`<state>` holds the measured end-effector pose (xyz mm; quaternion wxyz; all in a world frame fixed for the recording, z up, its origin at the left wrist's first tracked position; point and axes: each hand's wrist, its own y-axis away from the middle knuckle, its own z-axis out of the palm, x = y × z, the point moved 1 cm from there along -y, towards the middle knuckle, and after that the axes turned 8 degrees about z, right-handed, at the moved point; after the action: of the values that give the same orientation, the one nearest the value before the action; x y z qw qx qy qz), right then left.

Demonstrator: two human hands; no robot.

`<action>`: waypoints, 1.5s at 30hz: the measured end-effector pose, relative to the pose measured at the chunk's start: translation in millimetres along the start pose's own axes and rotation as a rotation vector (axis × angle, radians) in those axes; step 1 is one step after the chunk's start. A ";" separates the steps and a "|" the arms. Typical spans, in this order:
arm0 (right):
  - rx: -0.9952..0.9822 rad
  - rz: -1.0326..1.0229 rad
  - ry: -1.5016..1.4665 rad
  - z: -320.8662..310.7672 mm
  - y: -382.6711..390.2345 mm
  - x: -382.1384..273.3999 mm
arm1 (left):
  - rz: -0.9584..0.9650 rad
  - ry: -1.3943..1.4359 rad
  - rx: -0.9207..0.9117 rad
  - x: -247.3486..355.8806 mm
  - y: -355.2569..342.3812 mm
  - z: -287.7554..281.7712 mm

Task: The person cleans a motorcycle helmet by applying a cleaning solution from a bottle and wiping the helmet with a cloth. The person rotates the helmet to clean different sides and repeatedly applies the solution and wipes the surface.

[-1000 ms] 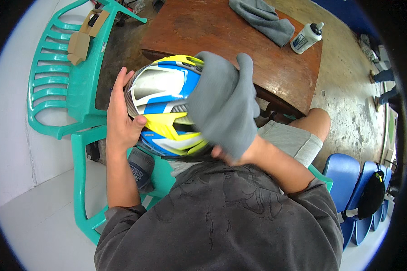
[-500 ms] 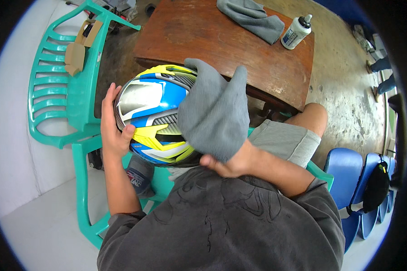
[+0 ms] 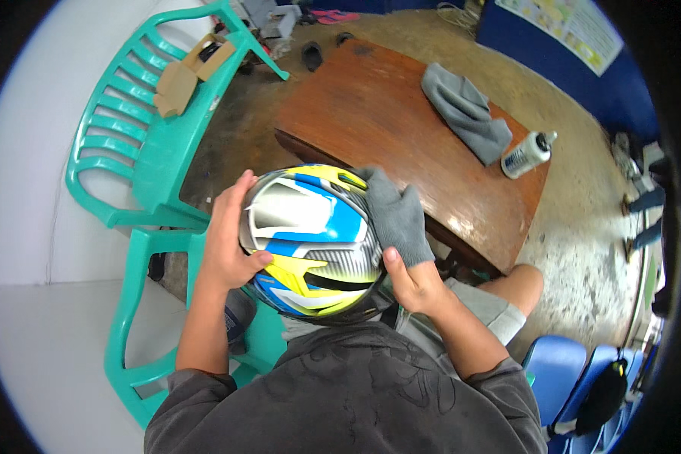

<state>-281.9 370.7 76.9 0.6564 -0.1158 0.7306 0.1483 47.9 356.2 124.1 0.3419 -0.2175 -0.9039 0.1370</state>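
A motorcycle helmet point(image 3: 303, 216) in blue, white, yellow and carbon-patterned black rests at my lap. My left hand point(image 3: 227, 246) grips its left side, thumb on the yellow trim and fingers around the shell. On the opposite side, my right hand point(image 3: 412, 287) presses a grey cloth point(image 3: 397, 216) against the shell. The cloth covers most of that hand's fingers; only the thumb and wrist show. What lies under the helmet is hidden.
Ahead stands a brown wooden table point(image 3: 371, 113) bearing a folded grey cloth point(image 3: 465, 113) and a white bottle point(image 3: 526, 155). At left is a green plastic chair point(image 3: 159, 166) with an opened cardboard box point(image 3: 178, 87). Blue seats point(image 3: 556, 371) line the right; a person's legs point(image 3: 647, 200) show beyond.
The view has shifted, so the helmet sits lower in it. My right hand and cloth have slid from the helmet's top to its right side, exposing more shell. The left hand keeps its grip.
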 end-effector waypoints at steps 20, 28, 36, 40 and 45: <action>-0.685 0.373 0.641 -1.8 -90.0 -82.8 | -0.013 0.001 -0.075 -6.2 2.9 -9.5; -0.455 -0.366 0.448 -38.9 -32.8 -42.2 | 0.039 0.074 -0.020 -18.6 9.6 -6.5; -0.936 0.421 0.893 5.3 -125.0 -100.9 | 0.016 0.030 -0.084 -13.3 -0.9 -6.4; -0.561 -0.280 0.623 -13.6 -79.6 -77.0 | -0.025 0.060 -0.065 -16.7 5.2 -9.5; -0.540 -0.391 0.715 -46.8 -14.2 -46.2 | -0.033 0.115 -0.017 -27.9 9.4 -8.7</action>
<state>-314.9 339.1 126.3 0.3264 -0.4606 0.8103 0.1573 75.3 351.7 111.2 0.3936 -0.2128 -0.8874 0.1108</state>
